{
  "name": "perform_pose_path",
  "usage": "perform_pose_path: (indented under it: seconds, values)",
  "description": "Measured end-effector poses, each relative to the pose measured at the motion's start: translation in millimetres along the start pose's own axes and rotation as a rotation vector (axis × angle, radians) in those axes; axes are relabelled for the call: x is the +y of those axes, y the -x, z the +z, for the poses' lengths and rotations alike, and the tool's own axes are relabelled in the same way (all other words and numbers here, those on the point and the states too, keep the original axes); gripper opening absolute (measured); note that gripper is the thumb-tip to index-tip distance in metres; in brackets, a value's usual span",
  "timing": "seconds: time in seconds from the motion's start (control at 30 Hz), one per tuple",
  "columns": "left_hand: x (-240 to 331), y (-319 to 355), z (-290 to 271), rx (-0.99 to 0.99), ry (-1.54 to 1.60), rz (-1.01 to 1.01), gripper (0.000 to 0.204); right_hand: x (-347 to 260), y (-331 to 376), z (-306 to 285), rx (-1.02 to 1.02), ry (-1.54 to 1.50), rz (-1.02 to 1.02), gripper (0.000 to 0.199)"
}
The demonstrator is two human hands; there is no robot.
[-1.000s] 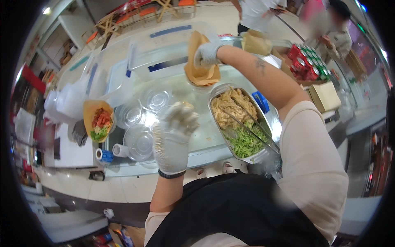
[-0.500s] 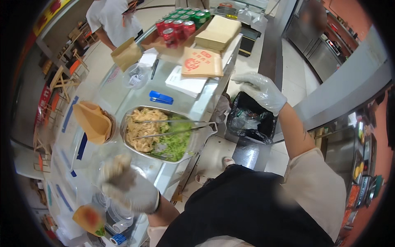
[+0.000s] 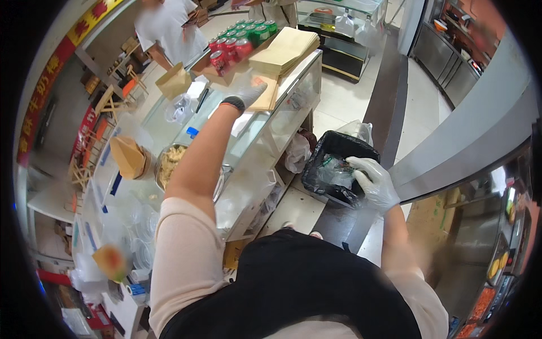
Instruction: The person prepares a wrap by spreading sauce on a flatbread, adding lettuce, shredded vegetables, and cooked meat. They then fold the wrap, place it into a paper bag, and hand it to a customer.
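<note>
My left hand [image 3: 249, 90], in a clear glove with a dark wristband, reaches far across the glass counter [image 3: 270, 133]. Its blurred fingers lie on a brown paper bag [image 3: 266, 97] beside a stack of brown paper bags [image 3: 289, 46]; whether it grips one is unclear. My right hand [image 3: 372, 182], also gloved, hangs with fingers apart over a bin with a black liner [image 3: 334, 148] on the floor, touching crumpled clear plastic inside it.
Red and green drink cans [image 3: 238, 40] stand behind the bags. A metal bowl of food [image 3: 168, 165], a folded brown wrapper [image 3: 129, 157] and clear plastic lids [image 3: 135, 229] sit on the counter. A person in white [image 3: 169, 27] stands beyond it. Steel units line the right.
My view has swung right, from the counter toward the bin. My left hand has gone from the near counter out to the brown paper bags. My right hand stays over the bin.
</note>
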State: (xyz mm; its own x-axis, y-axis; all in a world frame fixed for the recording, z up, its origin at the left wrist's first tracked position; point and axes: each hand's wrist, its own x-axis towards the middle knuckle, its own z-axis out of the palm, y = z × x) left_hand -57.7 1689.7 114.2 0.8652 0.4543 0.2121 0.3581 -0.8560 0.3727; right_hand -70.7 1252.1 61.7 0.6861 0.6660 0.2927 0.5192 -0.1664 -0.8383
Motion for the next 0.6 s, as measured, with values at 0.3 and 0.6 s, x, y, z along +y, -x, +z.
perform_pose_path:
  seconds: [0.3,0.6]
  values:
    - [-65.6,-111.0,106.2,-0.284,-0.343,-0.227,0.052,44.7,55.2,-50.8,0.267,0.262,0.242,0.031]
    - [-61.6,-110.6,72.3,-0.295,-0.449,-0.094,0.035,72.0,28.0,-32.7,0.253,0.101,0.343,0.029]
